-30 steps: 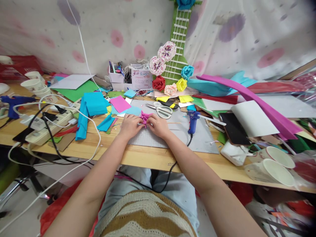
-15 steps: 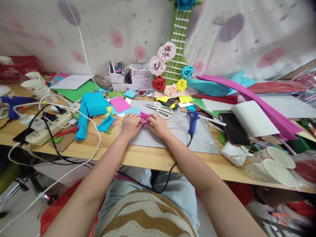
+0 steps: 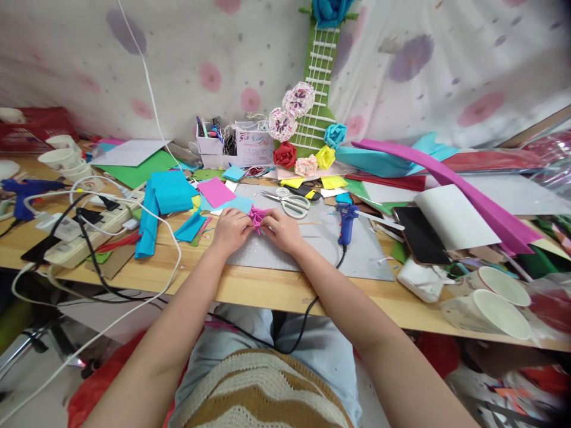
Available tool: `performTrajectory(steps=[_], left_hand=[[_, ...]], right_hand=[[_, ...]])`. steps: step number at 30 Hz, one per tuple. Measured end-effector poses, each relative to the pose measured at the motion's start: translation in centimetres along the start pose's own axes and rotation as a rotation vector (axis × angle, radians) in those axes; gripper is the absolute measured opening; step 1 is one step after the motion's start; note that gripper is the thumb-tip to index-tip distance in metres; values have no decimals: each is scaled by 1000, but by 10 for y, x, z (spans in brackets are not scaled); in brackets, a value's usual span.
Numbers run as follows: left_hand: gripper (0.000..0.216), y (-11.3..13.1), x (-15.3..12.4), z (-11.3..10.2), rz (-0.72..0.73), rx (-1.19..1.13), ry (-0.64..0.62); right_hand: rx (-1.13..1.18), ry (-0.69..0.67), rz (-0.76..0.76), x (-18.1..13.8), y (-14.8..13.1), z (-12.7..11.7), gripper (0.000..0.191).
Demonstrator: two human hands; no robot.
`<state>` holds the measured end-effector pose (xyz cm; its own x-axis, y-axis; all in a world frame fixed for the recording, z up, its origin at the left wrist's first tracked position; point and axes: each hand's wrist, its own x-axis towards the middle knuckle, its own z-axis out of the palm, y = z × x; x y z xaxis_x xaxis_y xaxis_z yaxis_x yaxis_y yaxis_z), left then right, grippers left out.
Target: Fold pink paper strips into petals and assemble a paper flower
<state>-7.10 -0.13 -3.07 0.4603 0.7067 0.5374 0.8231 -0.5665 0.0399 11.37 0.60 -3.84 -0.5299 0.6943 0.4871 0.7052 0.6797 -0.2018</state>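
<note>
A small folded magenta paper flower (image 3: pixel 257 217) is pinched between both hands above the grey cutting mat (image 3: pixel 276 257). My left hand (image 3: pixel 232 228) grips its left side with fingers closed. On its right side, my right hand (image 3: pixel 282 228) has thumb and fingertips pressed to the folds. Just behind the right hand lie grey-handled scissors (image 3: pixel 295 205). A thin wooden stick (image 3: pixel 310 223) pokes out beside that hand. Farther right a blue glue gun (image 3: pixel 346 224) with a white glue stick rests on the mat.
Blue crepe paper (image 3: pixel 172 193) and a pink paper square (image 3: pixel 216 191) lie left of the mat. A power strip (image 3: pixel 98 229) with tangled cables is at far left. A phone (image 3: pixel 422 235) and paper cups (image 3: pixel 497 312) stand right. Behind stands a green guitar shape (image 3: pixel 312 113) with paper flowers.
The magenta paper looks more spread, with pointed folds facing up between the fingers. Both hands stay on it in about the same place; the view has shifted slightly.
</note>
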Motion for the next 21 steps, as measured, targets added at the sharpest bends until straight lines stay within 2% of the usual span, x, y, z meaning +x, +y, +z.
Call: performTrajectory(steps=[9,15,21], left_hand=[[18,0,-1,-2,-27,-12,-9],[11,3,-1,-1,-94,-16,40],[15,0,-1,2,-42,-6,43]], right_hand=[[7,8,-1,2,0,1,18],[79,-8,-26,3,2,6,15],[112,-30,-40,1,2,5,17]])
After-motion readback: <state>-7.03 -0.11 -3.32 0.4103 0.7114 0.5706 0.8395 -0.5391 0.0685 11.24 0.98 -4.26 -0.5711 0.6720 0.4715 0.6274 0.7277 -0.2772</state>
